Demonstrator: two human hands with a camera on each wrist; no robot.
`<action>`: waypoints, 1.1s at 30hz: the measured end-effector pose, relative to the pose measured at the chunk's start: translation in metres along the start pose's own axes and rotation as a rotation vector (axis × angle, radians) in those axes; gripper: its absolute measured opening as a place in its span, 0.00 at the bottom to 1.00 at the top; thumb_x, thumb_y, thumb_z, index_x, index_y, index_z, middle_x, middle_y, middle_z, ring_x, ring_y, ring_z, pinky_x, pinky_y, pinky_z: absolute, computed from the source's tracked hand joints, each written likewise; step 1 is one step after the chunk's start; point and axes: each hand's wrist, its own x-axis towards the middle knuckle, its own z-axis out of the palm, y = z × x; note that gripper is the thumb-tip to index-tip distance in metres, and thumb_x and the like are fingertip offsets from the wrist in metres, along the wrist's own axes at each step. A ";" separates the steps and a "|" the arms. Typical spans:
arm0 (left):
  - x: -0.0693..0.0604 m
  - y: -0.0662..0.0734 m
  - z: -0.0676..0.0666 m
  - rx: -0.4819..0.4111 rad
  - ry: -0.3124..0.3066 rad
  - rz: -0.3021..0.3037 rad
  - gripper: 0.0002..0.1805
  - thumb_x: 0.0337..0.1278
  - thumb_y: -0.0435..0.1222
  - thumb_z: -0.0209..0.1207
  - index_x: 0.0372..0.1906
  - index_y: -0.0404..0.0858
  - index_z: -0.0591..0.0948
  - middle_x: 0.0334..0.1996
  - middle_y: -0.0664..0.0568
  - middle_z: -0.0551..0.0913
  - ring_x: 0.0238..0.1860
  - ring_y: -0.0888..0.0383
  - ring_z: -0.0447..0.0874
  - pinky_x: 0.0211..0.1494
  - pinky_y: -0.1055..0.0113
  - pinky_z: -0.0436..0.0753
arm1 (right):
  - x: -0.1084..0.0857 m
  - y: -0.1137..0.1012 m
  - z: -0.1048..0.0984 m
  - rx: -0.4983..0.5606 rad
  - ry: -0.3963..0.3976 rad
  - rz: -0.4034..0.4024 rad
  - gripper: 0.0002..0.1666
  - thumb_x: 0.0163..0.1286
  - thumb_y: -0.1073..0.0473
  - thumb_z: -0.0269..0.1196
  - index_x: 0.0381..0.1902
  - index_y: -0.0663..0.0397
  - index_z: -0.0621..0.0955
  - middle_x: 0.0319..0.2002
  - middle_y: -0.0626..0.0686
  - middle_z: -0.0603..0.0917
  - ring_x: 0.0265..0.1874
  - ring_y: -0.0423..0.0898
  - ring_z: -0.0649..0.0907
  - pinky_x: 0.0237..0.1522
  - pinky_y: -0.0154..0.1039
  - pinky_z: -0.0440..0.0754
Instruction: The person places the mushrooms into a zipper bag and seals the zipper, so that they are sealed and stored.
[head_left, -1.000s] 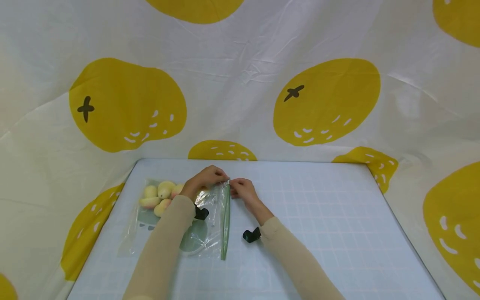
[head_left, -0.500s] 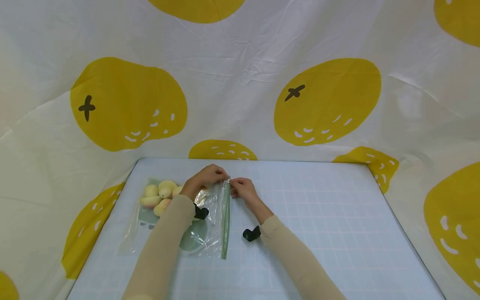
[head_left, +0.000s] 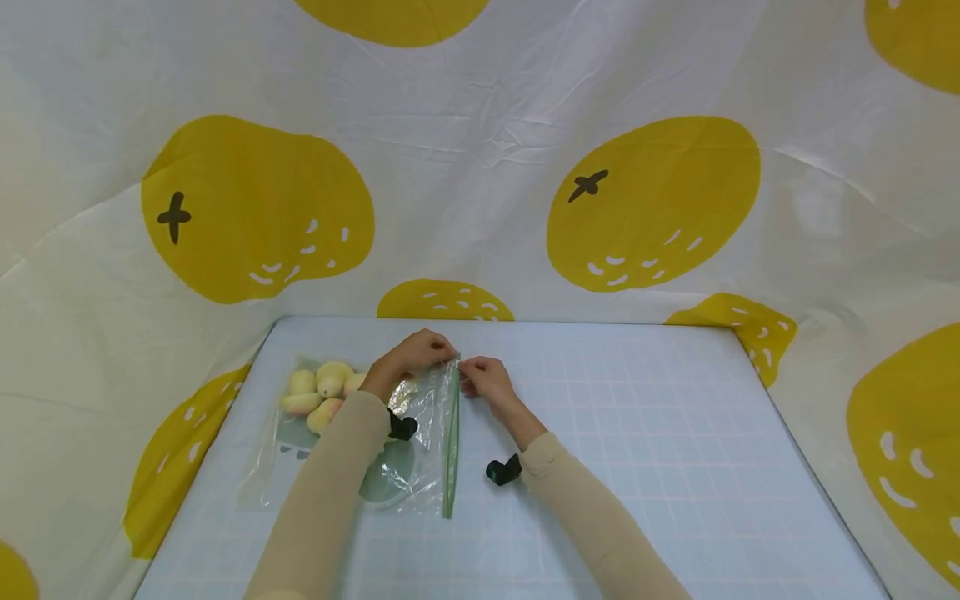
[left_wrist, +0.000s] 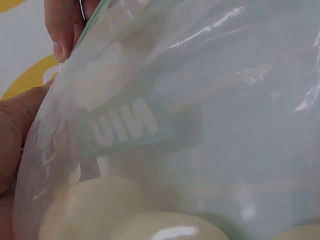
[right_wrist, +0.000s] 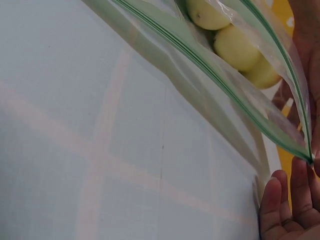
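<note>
A clear zip bag [head_left: 427, 479] lies on the left half of the table, its green zip strip [head_left: 452, 450] facing right. Inside are several pale yellow fruits [head_left: 333, 379] with pink blushes, partly covered by my left arm. My left hand [head_left: 412, 354] pinches the far end of the strip. At the same corner my right hand [head_left: 491, 379] pinches the zip's end, fingertips close to the left hand's. In the right wrist view the two green zip edges [right_wrist: 200, 62] stand apart and meet at the right hand's fingertips [right_wrist: 272, 195]. Cloudy plastic fills most of the left wrist view.
The table [head_left: 637, 433] has a pale blue checked cover. A white curtain [head_left: 465, 208] with large yellow fruit prints hangs behind and beside it. Black wrist cameras [head_left: 502, 471] sit at both sleeves. A green printed shape [head_left: 390, 471] shows at the bag.
</note>
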 end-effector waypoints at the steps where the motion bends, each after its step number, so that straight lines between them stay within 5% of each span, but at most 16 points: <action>1: 0.000 0.000 0.000 -0.005 0.000 0.002 0.10 0.69 0.36 0.60 0.43 0.35 0.88 0.36 0.51 0.87 0.36 0.53 0.80 0.40 0.66 0.77 | 0.000 0.000 0.000 -0.006 0.000 -0.003 0.16 0.74 0.57 0.62 0.45 0.67 0.85 0.37 0.61 0.86 0.29 0.51 0.85 0.31 0.39 0.84; 33: -0.002 0.000 0.001 0.022 0.044 0.016 0.11 0.70 0.37 0.60 0.43 0.35 0.88 0.35 0.52 0.87 0.35 0.57 0.80 0.41 0.65 0.77 | -0.023 0.003 -0.004 -0.104 -0.080 -0.033 0.16 0.74 0.56 0.60 0.39 0.66 0.85 0.31 0.57 0.86 0.25 0.47 0.83 0.29 0.38 0.82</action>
